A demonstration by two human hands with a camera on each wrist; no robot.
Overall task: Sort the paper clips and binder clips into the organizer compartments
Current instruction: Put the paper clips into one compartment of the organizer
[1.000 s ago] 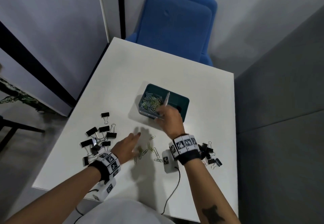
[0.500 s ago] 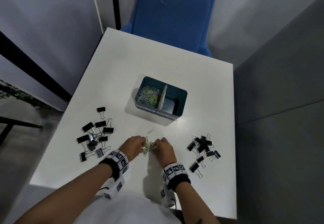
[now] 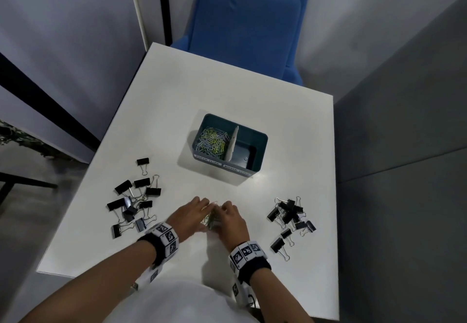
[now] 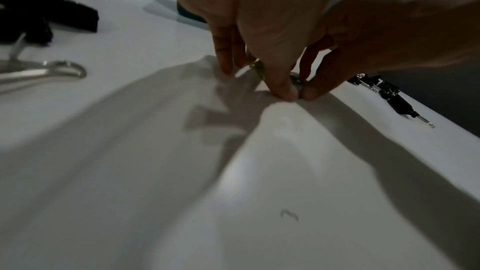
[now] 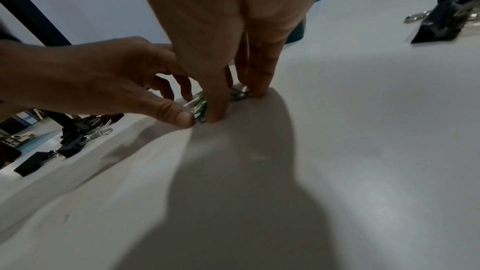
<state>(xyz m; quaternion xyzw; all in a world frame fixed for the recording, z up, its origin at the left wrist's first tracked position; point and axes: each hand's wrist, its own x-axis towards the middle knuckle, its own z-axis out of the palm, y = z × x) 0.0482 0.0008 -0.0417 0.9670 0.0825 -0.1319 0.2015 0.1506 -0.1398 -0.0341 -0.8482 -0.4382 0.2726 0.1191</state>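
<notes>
- A loose group of black binder clips (image 3: 134, 202) is spread on the left part of the white table (image 3: 227, 90), well apart from the organizer.
- The left hand (image 3: 188, 215) is lowered to the tabletop near the front edge, its fingers bent downward and its thumb (image 5: 179, 117) pressed against a small bunch of paper clips (image 3: 211, 217); the clips are hemmed in rather than lifted.
- The same bunch is met from the other side by the right hand (image 3: 231, 217), whose fingertips (image 5: 218, 114) are set on the table against the green and silver clips (image 5: 201, 108); the bunch is squeezed between both hands.
- The teal organizer (image 3: 260, 143) is placed beyond the hands, mid-table; its left compartment is filled with coloured paper clips (image 3: 212, 142), and the right one is divided off by a white partition (image 3: 233, 143).
- A second cluster of binder clips (image 3: 289, 217) is scattered to the right of the hands.
- A blue chair (image 3: 247, 21) is seen behind the table.
</notes>
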